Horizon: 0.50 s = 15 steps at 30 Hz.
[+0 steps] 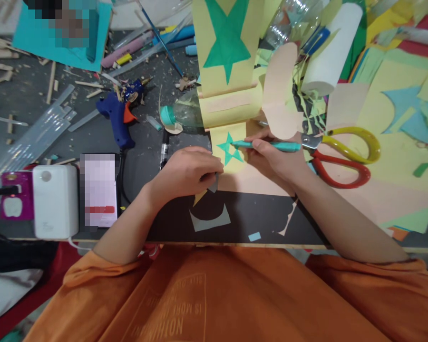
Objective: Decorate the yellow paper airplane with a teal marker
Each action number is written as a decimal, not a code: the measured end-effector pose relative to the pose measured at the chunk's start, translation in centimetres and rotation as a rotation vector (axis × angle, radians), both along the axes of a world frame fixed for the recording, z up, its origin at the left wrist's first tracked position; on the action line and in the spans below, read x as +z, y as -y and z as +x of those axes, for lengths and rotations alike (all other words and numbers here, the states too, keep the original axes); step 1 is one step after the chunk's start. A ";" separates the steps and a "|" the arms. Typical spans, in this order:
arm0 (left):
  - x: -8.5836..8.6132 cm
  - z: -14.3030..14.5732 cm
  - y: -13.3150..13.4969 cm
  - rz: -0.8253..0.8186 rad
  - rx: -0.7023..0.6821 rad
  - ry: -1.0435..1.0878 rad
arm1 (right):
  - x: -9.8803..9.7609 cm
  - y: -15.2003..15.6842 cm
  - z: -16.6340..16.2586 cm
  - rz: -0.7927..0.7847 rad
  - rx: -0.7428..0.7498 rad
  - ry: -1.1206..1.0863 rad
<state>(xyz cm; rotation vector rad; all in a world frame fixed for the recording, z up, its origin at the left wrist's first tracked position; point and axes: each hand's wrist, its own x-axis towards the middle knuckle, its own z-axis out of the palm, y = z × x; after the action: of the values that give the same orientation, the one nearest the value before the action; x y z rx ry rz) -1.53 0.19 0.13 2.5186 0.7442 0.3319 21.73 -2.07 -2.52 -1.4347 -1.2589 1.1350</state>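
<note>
My right hand [274, 156] is closed round a teal-green marker [285, 146], whose tip touches a small green star [229, 154] on yellow paper [218, 134]. Part of the star's inside is still the paper's colour. My left hand [192, 170] rests at the left edge of that paper with its fingers curled in; what they pinch, if anything, is hidden. Small grey and yellow paper scraps [200, 195] show just under it. Farther up the yellow sheet is a large green star [228, 40]. A plastic bottle with a green cap [167, 115] lies beneath the sheet.
Scissors [345, 154] with yellow and red handles lie right of my right hand. A blue glue gun [117, 116], a phone [99, 190] and a white power bank [56, 202] are to the left. A white roll [333, 50] and paper sheets [374, 199] fill the right.
</note>
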 end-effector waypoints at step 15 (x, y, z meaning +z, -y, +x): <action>-0.2 0.0 0.0 0.019 -0.002 0.037 | 0.0 0.0 0.3 0.022 0.083 0.007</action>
<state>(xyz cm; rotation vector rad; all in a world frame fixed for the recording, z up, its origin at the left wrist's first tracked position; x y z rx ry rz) -1.55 0.20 -0.10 2.5237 0.7270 0.3850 21.98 -2.07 -2.50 -1.3816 -1.3426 1.1688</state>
